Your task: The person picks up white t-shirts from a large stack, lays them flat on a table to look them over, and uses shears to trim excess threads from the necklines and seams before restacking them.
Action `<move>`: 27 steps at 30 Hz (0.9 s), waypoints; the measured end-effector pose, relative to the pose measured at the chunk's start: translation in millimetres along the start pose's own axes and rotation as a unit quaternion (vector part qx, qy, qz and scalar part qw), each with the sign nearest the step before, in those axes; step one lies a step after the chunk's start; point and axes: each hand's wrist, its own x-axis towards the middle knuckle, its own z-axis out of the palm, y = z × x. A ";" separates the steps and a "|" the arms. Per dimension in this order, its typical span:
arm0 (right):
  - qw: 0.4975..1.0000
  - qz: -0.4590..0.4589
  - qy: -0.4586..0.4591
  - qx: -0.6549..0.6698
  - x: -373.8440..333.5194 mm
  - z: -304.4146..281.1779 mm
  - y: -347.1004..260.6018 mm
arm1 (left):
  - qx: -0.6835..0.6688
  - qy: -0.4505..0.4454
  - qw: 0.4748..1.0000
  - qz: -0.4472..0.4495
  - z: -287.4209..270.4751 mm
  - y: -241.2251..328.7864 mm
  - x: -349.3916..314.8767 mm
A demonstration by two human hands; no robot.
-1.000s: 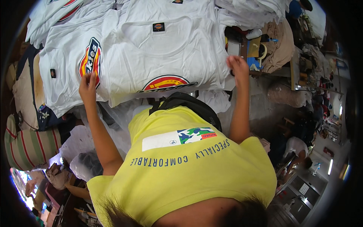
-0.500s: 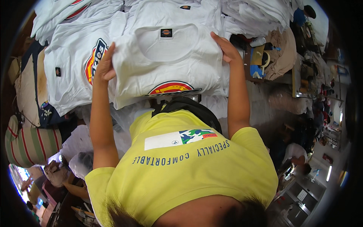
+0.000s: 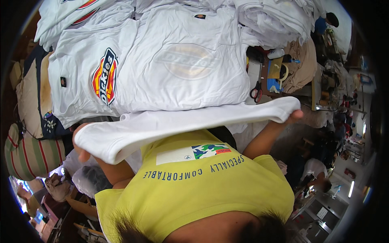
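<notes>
A white T-shirt [image 3: 190,123] is stretched between my two hands in front of my chest, seen edge-on as a long band. My left hand [image 3: 82,150] grips its left end; cloth covers most of the fingers. At the other end my right hand [image 3: 292,116] is closed on the cloth, its fingers partly hidden. Just beyond lies another white T-shirt [image 3: 142,85], flat, with a faint oval print showing through and a small dark neck label [image 3: 199,16]. To its left rests a white T-shirt [image 3: 83,67] with a red, yellow and navy logo.
More white garments [image 3: 275,18] are heaped at the far side. On the right are scissors [image 3: 256,93], a tape roll [image 3: 284,73] and brown cloth [image 3: 304,65]. A striped cushion [image 3: 36,156] sits at the left. A person [image 3: 316,170] is in the right background.
Both hands have come toward my body and spread apart, bringing the held T-shirt off the pile. Its front, facing up before, is now turned edge-on, and the T-shirt beneath is uncovered.
</notes>
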 end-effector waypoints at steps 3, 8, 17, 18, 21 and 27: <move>0.991 0.050 0.103 0.074 34.5 24.0 -5.8 | 0.063 -0.013 0.997 0.035 -34.4 -10.5 16.8; 0.939 0.229 0.237 0.098 140.2 -65.2 67.1 | -0.057 0.309 0.929 -0.194 -99.7 -63.5 135.2; 0.889 0.290 0.353 0.000 160.2 -109.6 114.5 | -0.072 0.348 0.865 -0.355 -151.2 -130.9 155.7; 0.887 0.293 0.356 -0.003 159.1 -104.5 110.6 | -0.059 0.354 0.862 -0.358 -145.5 -124.0 158.4; 0.785 0.413 0.381 -0.261 147.0 -92.3 92.6 | 0.130 0.396 0.819 -0.394 -113.5 -93.6 153.6; 0.643 0.009 0.159 -0.749 91.3 -4.2 147.6 | 0.768 0.228 0.597 -0.028 -0.2 -126.2 126.7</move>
